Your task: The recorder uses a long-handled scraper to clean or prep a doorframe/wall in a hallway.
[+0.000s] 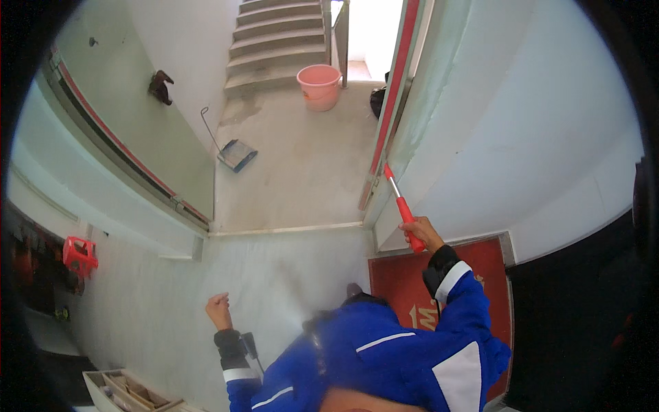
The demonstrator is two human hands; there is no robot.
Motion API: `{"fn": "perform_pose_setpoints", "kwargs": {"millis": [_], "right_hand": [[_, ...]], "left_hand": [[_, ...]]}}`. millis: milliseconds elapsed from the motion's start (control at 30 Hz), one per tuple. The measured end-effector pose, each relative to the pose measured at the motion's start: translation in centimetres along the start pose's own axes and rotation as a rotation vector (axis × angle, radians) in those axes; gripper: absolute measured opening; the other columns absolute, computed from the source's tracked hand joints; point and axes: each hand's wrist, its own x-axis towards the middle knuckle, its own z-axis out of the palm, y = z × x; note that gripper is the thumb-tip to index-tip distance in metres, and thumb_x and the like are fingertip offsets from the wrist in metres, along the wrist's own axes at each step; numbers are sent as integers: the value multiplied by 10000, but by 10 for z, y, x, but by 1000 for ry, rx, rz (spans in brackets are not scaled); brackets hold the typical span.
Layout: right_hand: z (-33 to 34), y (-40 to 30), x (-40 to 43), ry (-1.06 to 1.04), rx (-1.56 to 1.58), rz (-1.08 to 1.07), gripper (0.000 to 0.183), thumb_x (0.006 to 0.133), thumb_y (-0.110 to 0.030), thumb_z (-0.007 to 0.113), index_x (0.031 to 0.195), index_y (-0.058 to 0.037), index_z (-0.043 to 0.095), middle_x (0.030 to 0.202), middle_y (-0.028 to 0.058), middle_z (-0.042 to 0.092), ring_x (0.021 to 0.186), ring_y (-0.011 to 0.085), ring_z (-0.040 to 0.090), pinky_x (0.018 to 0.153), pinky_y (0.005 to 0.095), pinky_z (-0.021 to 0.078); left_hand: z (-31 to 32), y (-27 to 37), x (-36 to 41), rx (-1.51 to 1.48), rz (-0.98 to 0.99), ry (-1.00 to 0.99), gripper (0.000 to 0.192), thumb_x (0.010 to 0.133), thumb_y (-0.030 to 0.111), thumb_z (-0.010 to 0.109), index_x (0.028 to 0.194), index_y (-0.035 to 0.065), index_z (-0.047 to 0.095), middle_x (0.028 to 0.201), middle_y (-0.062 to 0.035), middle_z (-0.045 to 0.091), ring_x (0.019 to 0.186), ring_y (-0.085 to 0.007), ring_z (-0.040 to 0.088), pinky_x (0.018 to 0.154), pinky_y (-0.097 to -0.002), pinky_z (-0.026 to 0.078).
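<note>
My right hand (422, 233) grips the red handle of a pole-like tool (405, 210). A short silver metal shaft runs from the handle to a red end piece. That end meets the edge of the doorway's right frame (387, 118) in the picture, and whether it touches cannot be made out. No working head shows on the tool. My left hand (219, 311) hangs away from my body over the pale floor (257, 268), fingers curled, with nothing visible in it.
Beyond the threshold (288, 230) are a dustpan (237, 155), a pink bucket (318, 90), a black bag (378, 102) and stairs (280, 49). An open door (139, 103) stands left. Nearer are a red stool (80, 256), a red mat (396, 280) and an open box (128, 389).
</note>
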Motion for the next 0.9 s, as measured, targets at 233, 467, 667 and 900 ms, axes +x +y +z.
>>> {"fn": "perform_pose_setpoints", "kwargs": {"millis": [233, 467, 667, 900], "right_hand": [[13, 36, -21, 329, -222, -477, 283, 667, -175, 614, 850, -6, 480, 639, 55, 515, 527, 137, 508, 448, 274, 416], [75, -36, -61, 166, 34, -503, 179, 730, -186, 561, 773, -43, 464, 544, -10, 427, 425, 91, 434, 380, 238, 364], [74, 3, -57, 95, 185, -463, 191, 724, -152, 554, 809, -61, 409, 519, 14, 406, 376, 131, 399, 339, 256, 341], [115, 0, -54, -228, 154, -293, 212, 702, -154, 567, 660, -119, 362, 446, -42, 280, 345, 74, 301, 301, 240, 250]], "left_hand": [[51, 18, -6, -31, 128, -102, 144, 683, 109, 541, 702, -26, 586, 604, -32, 525, 536, -97, 474, 477, -217, 383], [61, -39, -14, 544, 625, -135, 141, 676, 153, 588, 691, 13, 587, 579, -82, 552, 541, -150, 513, 513, -254, 418], [124, -40, -26, 186, 422, 59, 220, 688, 150, 572, 859, 12, 589, 648, -88, 561, 664, -163, 532, 633, -265, 428], [67, 4, -92, 40, 6, 10, 272, 723, 273, 559, 690, 6, 594, 584, -76, 562, 564, -154, 530, 546, -269, 415]]}}
